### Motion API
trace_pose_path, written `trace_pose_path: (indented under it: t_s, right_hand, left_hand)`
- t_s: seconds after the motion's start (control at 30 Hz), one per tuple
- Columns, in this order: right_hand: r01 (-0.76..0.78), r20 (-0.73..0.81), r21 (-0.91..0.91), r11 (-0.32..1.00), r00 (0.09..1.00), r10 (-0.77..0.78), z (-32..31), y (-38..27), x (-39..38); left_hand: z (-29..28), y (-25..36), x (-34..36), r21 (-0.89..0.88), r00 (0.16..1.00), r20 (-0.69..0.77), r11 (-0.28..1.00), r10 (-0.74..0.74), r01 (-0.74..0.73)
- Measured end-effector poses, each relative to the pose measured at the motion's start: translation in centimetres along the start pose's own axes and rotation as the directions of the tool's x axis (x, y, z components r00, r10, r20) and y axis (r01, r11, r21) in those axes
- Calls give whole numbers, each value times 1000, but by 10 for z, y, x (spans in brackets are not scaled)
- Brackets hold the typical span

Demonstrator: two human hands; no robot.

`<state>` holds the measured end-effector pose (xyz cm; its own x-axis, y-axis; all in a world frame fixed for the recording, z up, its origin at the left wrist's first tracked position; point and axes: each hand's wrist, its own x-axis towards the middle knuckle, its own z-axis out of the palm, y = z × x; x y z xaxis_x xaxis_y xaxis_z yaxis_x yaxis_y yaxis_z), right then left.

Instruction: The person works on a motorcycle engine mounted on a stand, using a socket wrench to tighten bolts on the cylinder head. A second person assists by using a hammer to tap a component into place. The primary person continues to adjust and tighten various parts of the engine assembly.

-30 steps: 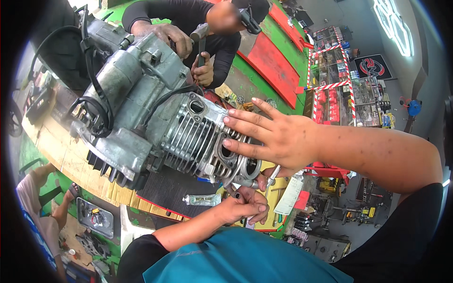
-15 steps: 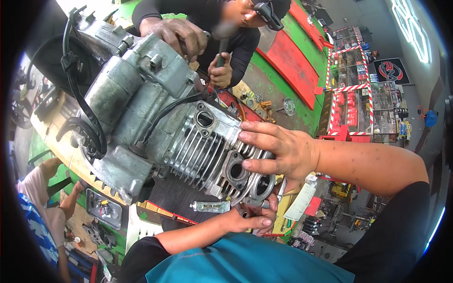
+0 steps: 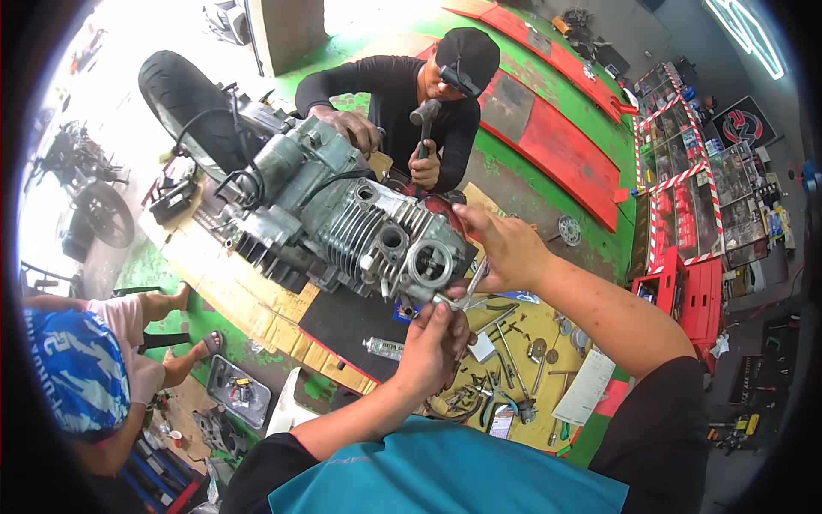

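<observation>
A grey engine (image 3: 304, 193) with a finned cylinder (image 3: 355, 227) lies on the bench, its round-ported cylinder head (image 3: 428, 261) toward me. My right hand (image 3: 511, 248) is closed around the head's right end; its thumb rests by the edge and the other fingers are mostly hidden. Below the head, my left hand (image 3: 435, 347) pinches a silver socket wrench (image 3: 448, 301), with the thumb on top. The wrench's long bar rises beside my right palm. Whether its socket sits on a bolt I cannot tell.
Opposite me a co-worker (image 3: 385, 94) holds a hammer (image 3: 424, 128) upright, the other hand on the engine. Pliers (image 3: 497, 394), loose parts and a paper (image 3: 585, 390) lie on the bench at right. A tube (image 3: 383, 348) lies near my left forearm. Another person (image 3: 94, 368) sits at left.
My view has drawn back from the engine. My right hand has moved from the head's upper face to its right end. My left hand has come up against the underside of the head with the wrench.
</observation>
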<state>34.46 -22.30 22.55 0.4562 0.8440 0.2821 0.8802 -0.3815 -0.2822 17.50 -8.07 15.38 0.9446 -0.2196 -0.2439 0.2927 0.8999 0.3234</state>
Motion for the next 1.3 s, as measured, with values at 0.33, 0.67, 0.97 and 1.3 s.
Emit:
trace_pose_path:
  t_s: [0.33, 0.67, 0.97, 1.3]
  right_hand:
    - [-106, 323, -19, 994, 940, 106, -34, -9, -8]
    - [-21, 444, -329, 944, 879, 174, -53, -32, 16]
    - [319, 556, -652, 687, 818, 148, -89, -122, 57]
    - [345, 624, -660, 667, 746, 232, -108, -152, 66]
  left_hand:
    - [10, -11, -1, -118, 997, 52, 991, 63, -56]
    - [16, -19, -3, -40, 996, 76, 998, 54, -52]
    - [2, -10, -3, -93, 997, 78, 996, 7, 0]
    - [-1, -6, 6, -129, 976, 219, 991, -8, 37]
